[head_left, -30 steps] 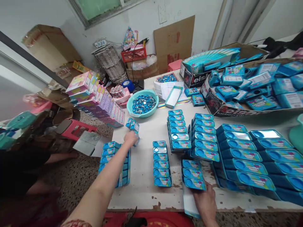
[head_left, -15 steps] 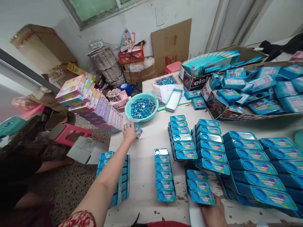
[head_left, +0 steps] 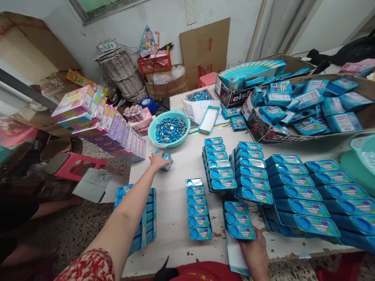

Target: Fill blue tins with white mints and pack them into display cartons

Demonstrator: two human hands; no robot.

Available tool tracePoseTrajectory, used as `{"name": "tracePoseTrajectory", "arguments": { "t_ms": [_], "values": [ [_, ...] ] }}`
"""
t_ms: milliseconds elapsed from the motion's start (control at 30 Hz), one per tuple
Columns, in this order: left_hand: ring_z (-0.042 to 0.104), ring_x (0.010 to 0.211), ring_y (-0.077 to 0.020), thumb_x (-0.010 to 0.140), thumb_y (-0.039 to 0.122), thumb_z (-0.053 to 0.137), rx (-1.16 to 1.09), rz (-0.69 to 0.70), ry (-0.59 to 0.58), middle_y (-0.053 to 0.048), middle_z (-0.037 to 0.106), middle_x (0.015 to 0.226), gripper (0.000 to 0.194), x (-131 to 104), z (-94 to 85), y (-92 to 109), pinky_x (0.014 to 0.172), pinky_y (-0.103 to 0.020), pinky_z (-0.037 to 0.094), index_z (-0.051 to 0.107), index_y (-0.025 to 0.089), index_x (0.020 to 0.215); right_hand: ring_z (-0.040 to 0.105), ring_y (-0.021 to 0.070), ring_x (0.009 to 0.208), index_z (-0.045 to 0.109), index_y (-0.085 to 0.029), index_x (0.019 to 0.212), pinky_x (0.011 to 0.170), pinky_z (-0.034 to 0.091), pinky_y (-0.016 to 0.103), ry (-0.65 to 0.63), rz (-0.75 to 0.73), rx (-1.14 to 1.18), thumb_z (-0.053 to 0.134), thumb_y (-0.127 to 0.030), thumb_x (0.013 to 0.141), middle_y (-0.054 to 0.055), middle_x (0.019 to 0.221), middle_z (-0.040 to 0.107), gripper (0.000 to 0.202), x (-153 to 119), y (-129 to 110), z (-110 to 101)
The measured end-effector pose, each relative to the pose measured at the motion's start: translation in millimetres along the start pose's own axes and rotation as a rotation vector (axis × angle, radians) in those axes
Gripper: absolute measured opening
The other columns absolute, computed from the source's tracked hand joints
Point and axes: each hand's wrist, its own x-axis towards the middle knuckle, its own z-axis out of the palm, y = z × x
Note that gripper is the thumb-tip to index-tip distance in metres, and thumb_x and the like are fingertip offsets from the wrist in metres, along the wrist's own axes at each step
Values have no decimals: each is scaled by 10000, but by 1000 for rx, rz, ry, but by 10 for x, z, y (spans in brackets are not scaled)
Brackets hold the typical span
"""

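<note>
At the far left part of the white table, my left hand [head_left: 158, 160] is closed over small blue tins [head_left: 166, 157] just below a basin. My right hand [head_left: 255, 249], at the near edge, grips the side of an open display tray [head_left: 234, 255] with a white inside. Three blue tins [head_left: 239, 219] with round lid recesses stand in the tray's far part; the fingers under it are partly hidden. Between my hands stands a row of similar tins [head_left: 198, 210]. Under my left forearm lies a block of blue packs [head_left: 149, 216], partly covered.
A turquoise basin [head_left: 152, 136] holds many blue and silver round pieces. Rows of filled trays [head_left: 252, 171] spread to the right. Cartons of blue packs [head_left: 263, 134] stand behind them. Pink boxes [head_left: 73, 103] are stacked at left. Another person's arm [head_left: 55, 207] shows at far left.
My left hand has closed over the small blue tins, its fingers less spread than before. My right hand stays at the tray. The whole view has shifted slightly.
</note>
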Motion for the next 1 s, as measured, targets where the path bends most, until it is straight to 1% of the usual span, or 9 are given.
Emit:
{"name": "tracePoseTrajectory", "arguments": {
  "t_ms": [100,200,333,433,533,633,767,867,1000],
  "values": [
    [426,1154,-379,531,411,682,0,95,-60,-112,431,1273,719,-216,58,-9,917,-446,386,532,281,1222,536,330,976,535,-178,1140,748,437,382,16,-16,-3,510,-428,716,122,1000,578,494,-4,12,14],
    [364,1236,-387,582,402,667,-14,179,-79,-80,344,1392,685,-541,237,20,962,-473,365,526,344,1250,535,322,956,542,-169,1142,748,433,377,21,-30,-16,523,-425,717,122,1006,576,496,-5,36,27],
    [47,1384,-442,690,388,635,14,327,26,-42,175,1526,540,-894,416,74,1024,-616,237,563,353,1224,533,298,935,566,-186,1091,758,425,360,37,-78,-54,532,-381,729,106,1011,576,412,-3,67,34],
    [114,1391,-388,733,317,620,35,440,160,-71,320,1473,370,-1034,369,73,1068,-632,133,627,289,1101,530,288,922,566,-187,1087,761,421,352,45,-102,-79,549,-360,726,104,1023,574,400,-5,69,32],
    [441,1215,-302,796,330,549,-121,314,314,-112,543,1248,370,-1084,197,30,1035,-534,308,566,229,1152,527,293,939,553,-175,1124,757,420,352,36,-103,-99,552,-357,738,113,1030,568,426,-13,49,20],
    [550,1043,-255,827,347,493,-195,244,395,-102,590,1118,424,-1084,51,-11,895,-401,452,504,189,1220,523,297,965,541,-169,1147,759,420,352,24,-103,-99,554,-354,748,115,1032,566,440,-18,34,8],
    [533,1072,-255,778,270,559,64,407,226,-94,584,1130,424,-1121,134,0,901,-353,439,535,200,1195,517,299,991,545,-164,1146,784,418,358,12,-104,-109,558,-337,751,120,1065,558,432,-17,58,18],
    [495,1116,-291,779,231,548,157,362,197,-129,564,1157,422,-1133,319,31,920,-404,415,545,193,1199,510,296,999,553,-169,1135,797,415,360,10,-126,-107,553,-317,756,118,1076,553,407,-8,86,43],
    [200,1354,-372,731,387,624,241,281,256,-144,285,1466,754,-969,392,36,1037,-534,265,324,252,1409,508,286,978,546,-174,1152,802,413,359,26,-117,-86,549,-303,763,108,1064,554,410,-5,67,45]
  ]
}}
